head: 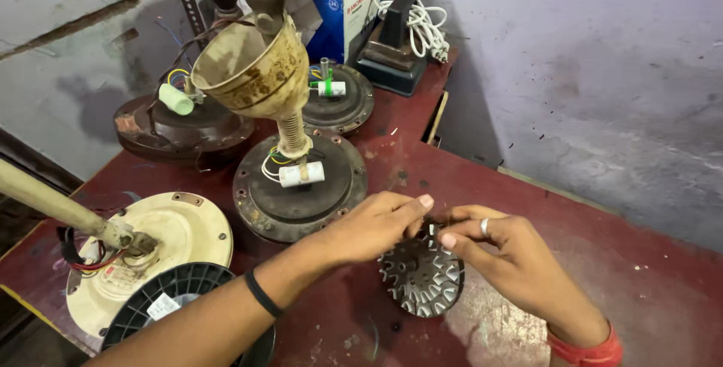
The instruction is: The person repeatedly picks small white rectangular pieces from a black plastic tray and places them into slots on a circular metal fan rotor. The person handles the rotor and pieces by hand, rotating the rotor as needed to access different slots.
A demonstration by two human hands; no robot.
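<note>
Head view. Grey plastered walls enclose a worn red worktop [602, 261], seen from above. Toward its near edge, right of centre, a round slotted stator core [420, 277] lies flat, its axis upright, so no long axis is offered in plan. The core is flanked by both hands: the left hand [369, 224] is brought in from the near-left, the right hand [501, 250] from the near-right corner. Both are narrowed to a pinch at the core's far rim, fingertips almost meeting there; whatever small piece is pinched cannot be made out. Neither hand is clearly the nearer. A ring is worn on the right hand, a black band on the left wrist.

Beyond, toward the far edge, a dark fan motor housing [300, 186] with a white capacitor [301, 174] is set, and a cream motor housing [162, 239] occupies the left edge.
</note>
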